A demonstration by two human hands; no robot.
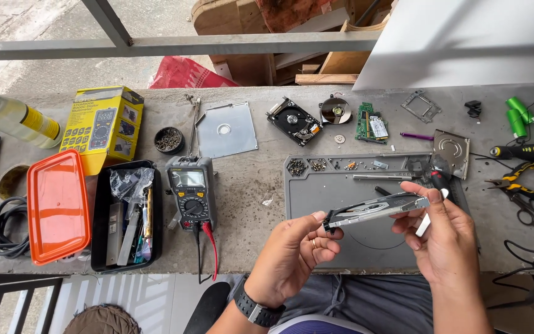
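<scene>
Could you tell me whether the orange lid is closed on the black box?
No, the orange lid lies on the bench left of the open black box.

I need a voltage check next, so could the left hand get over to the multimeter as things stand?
Probably not at once: the left hand grips one end of the thin metal drive, shared with the right hand. The bench between it and the multimeter looks open, apart from its red and black leads.
</scene>
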